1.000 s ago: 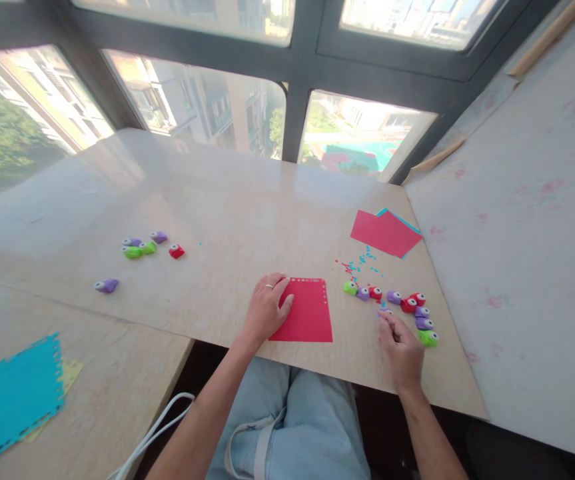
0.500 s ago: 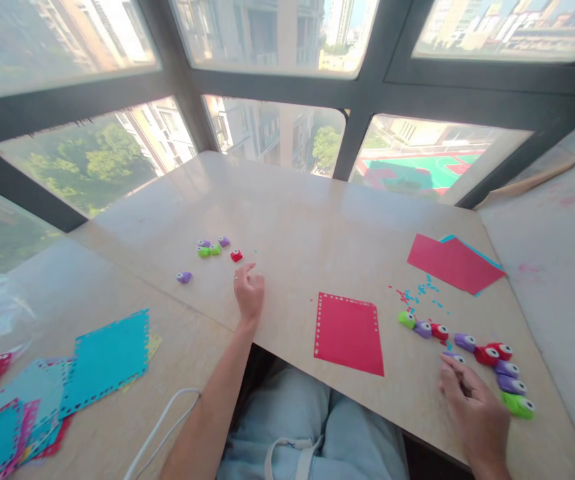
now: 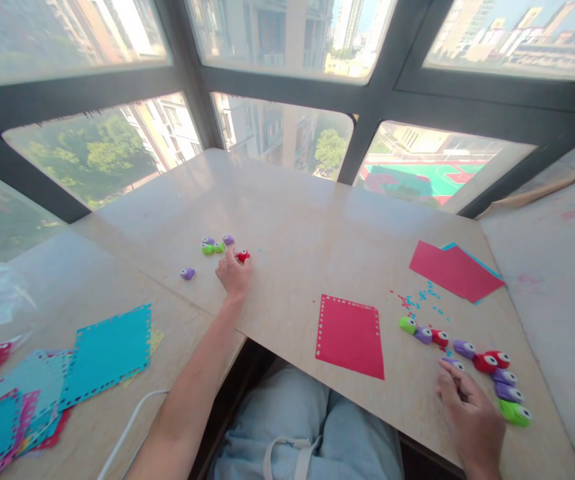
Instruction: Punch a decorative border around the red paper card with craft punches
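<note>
L hand (image 3: 234,273) reaches far out over the table (image 3: 287,227) and is at the red punch (image 3: 244,255), w/ the fingers bent around its near side. They seem to touch it, but I cannot tell if this grip is pinching. Two green punches (image 3: 212,248) sit just beyond these fingers, w/ purple ones next to them, so room is narrow on that side; to the right of the red punch is a wide stretch of table top, up to the red sheet (image 3: 351,337).

R hand (image 3: 472,417) is low nr the right end, fingers curled, tips touching a purple punch (image 3: 453,365). If they pinch it, I cannot tell. Behind & to the right, the row of punches (image 3: 486,362) bends round this hand, the green one at its end being just beside the knuckles.

The red sheet lies flat b/w both hands, apart from them. Its top & left edges have punched holes, the right edge has some in the upper part, and the bottom edge is plain, nr the table's front edge. Paper bits (image 3: 411,300) and red cards (image 3: 457,272) lie further back, cards nr the wall (image 3: 542,267). Far left, the blue sheet (image 3: 110,353) has holes along its edges.
</note>
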A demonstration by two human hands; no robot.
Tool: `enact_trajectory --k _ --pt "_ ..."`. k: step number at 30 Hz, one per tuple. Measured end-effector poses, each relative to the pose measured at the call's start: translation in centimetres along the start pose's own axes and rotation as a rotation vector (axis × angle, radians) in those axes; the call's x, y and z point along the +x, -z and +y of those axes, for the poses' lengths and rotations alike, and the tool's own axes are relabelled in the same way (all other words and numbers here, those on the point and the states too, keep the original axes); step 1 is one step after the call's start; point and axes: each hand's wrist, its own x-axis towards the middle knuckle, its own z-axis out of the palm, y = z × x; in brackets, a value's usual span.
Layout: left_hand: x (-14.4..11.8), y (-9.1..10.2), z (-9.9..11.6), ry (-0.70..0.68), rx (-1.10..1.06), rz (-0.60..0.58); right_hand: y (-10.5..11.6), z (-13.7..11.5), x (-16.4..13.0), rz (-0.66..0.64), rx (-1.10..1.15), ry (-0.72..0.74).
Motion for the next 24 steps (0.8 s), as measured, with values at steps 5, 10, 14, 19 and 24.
enact_trajectory --k 5,10,14,19,24 --pt "-0.4 0.2 -0.2 0.001 -0.043 -0.008 0.0 0.0 -0.1 0.012 0.017 -0.008" --pt "-0.8 0.4 -0.5 -0.006 -0.155 -0.017 -0.2 0.7 0.1 0.008 0.037 0.019" --pt "-1.9 0.5 -0.7 -0.027 -0.224 0.023 -0.7 1.4 0.3 0.034 0.078 0.057" --pt "-3.9 0.8 -0.9 -0.065 -0.245 0.059 -1.1 1.4 0.1 0.063 0.132 0.098" --pt "-4.6 0.9 -0.9 -0.077 -0.237 0.028 -1.2 1.3 -0.1 0.066 0.162 0.116"
